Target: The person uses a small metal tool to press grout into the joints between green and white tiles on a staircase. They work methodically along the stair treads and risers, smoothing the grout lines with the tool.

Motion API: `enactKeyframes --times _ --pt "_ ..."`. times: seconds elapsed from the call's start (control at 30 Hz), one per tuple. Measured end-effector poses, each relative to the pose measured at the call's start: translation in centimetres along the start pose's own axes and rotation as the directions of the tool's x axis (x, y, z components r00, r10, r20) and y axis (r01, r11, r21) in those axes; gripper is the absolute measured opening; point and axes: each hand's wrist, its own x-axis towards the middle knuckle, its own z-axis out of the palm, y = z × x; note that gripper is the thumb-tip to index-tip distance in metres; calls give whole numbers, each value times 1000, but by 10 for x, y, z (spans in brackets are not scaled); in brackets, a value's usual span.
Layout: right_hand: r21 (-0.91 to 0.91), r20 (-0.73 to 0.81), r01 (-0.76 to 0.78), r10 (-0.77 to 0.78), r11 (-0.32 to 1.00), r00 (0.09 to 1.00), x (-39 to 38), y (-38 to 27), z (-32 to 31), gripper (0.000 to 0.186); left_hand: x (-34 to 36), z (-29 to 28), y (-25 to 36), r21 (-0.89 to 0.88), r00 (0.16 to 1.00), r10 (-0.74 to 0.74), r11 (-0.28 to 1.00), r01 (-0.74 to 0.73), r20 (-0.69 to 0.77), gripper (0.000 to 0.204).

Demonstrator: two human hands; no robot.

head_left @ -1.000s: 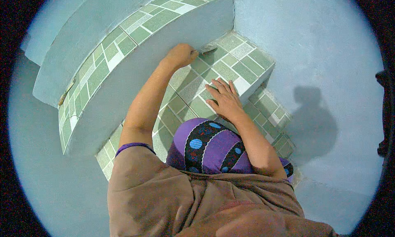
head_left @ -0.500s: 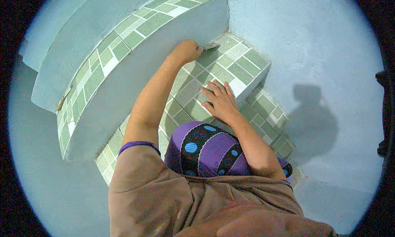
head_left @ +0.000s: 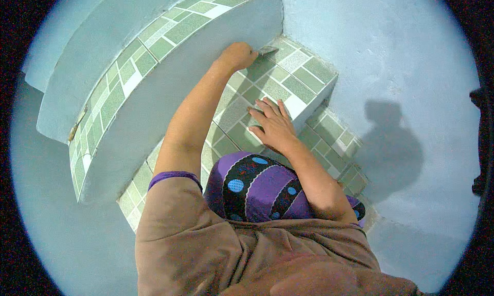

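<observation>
My left hand [head_left: 238,56] is closed around a scraper, its grip hidden in the fingers. The flat grey metal blade of the scraper [head_left: 267,50] points right, low over the green and white tiles, where the step tread [head_left: 303,80] meets the riser [head_left: 206,64] of the step above. Whether the blade touches the tiles I cannot tell. Closer to me, my right hand [head_left: 274,125] rests palm down on the same tread near its outer edge, fingers spread and holding nothing.
On the tiled step above [head_left: 116,100], at the far left, lies a thin tool [head_left: 78,123] with a light brownish handle. A pale blue wall [head_left: 391,54] bounds the steps on the right. Lower tiled steps [head_left: 334,136] continue beside my right forearm.
My left hand and the scraper have shifted slightly forward and to the right along the riser. My right hand stays in place on the tread. The view has tilted a little.
</observation>
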Motion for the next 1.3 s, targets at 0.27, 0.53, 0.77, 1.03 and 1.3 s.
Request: enactKeyframes --times 0.27,0.53,0.77,1.03,1.3 --pt "35 -67 25 -22 999 998 -1 2 3 52 -11 -15 -30 40 994 70 996 -74 84 46" --pt "29 -25 7 -6 1000 1000 1 0 1 54 17 14 -3 -47 998 -30 999 28 -51 38" --pt "15 -18 7 -7 1000 1000 1 1 1 53 37 21 -1 -58 999 4 998 -7 -49 44" --pt "38 -43 18 -17 999 999 2 -2 -3 53 26 6 0 32 1000 5 999 -5 -6 43" --pt "-67 -13 40 -41 997 999 4 3 5 53 58 29 24 -48 991 -104 994 101 -79 48"
